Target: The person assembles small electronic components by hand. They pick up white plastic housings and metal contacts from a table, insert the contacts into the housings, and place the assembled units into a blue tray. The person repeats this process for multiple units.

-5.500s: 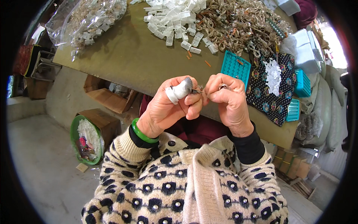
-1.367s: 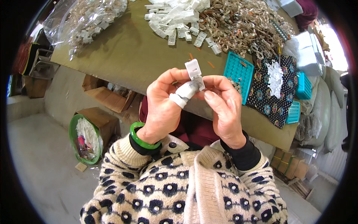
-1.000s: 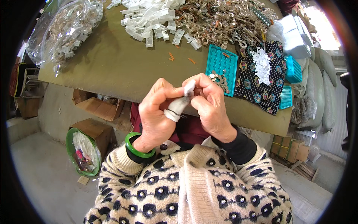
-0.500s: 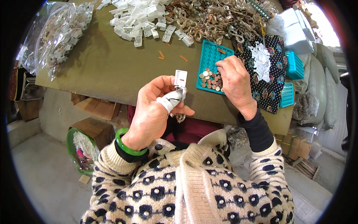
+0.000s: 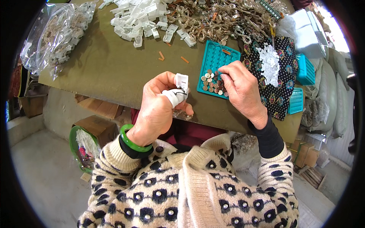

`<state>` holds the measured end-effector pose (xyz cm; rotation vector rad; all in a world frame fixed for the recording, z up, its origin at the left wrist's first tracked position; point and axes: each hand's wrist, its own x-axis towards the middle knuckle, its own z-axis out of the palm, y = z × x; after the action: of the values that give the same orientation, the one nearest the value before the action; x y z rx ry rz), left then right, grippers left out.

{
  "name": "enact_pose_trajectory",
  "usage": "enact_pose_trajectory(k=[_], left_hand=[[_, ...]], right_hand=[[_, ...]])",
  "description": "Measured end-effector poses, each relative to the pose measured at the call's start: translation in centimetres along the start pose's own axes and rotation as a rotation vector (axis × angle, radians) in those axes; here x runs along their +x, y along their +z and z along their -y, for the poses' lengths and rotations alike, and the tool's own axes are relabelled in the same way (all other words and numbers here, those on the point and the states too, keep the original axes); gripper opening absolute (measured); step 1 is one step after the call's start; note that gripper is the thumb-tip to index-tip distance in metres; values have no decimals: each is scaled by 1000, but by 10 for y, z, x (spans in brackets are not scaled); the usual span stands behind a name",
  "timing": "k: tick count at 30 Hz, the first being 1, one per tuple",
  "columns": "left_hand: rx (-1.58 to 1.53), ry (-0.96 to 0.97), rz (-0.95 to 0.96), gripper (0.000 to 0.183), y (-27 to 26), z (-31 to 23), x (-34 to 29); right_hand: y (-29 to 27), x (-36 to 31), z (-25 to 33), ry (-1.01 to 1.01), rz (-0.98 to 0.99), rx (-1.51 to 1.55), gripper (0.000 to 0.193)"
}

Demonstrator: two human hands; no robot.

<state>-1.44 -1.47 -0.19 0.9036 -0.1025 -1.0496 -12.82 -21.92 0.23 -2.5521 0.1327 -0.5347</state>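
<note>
My left hand (image 5: 152,106) is closed around a small white plastic battery case (image 5: 182,81) with its lid flipped up. White wrapping covers the thumb, and a coil of clear wire (image 5: 185,115) hangs below the fingers. Over the right edge of a teal tray (image 5: 215,57), my right hand (image 5: 244,89) has thumb and forefinger drawn together in a pinch. Whatever the fingertips may hold is too small or hidden to make out. Several round silvery and coppery button cells (image 5: 210,85) lie loose in the tray's near half, right beside those fingertips.
White cases (image 5: 142,19) and tangled clear wire (image 5: 205,22) heap at the far side. A clear bag (image 5: 62,38) sits far left. White pieces (image 5: 268,64) lie on patterned cloth (image 5: 272,100) at right, near more teal baskets (image 5: 305,70). Orange strips (image 5: 184,59) dot the table.
My right hand has shifted slightly right and down, still pinched at the tray. The case in my left hand has tilted and moved a little left, its lid now seen more side-on.
</note>
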Motion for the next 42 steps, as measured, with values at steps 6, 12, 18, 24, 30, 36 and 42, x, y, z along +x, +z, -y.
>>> enact_pose_trajectory(k=[6,12,18,24,30,36,42], left_hand=[[-27,-5,15,23,0,1,1],[-73,14,59,28,-3,-2,2],[-46,97,18,33,-2,3,-3],[84,134,-32,33,1,6,-6],[84,128,-18,32,1,6,-9],[21,122,13,31,-1,7,-12],[30,141,40,30,-1,4,-13]], right_hand=[[7,5,-4,-74,69,-128,15],[3,6,-8,-50,133,-98,9],[5,14,5,-37,39,-40,7],[14,8,54,-162,-137,34,16],[23,9,69,-334,-115,-192,25],[18,4,74,-144,-133,56,29],[22,6,77,-101,-121,92,21]])
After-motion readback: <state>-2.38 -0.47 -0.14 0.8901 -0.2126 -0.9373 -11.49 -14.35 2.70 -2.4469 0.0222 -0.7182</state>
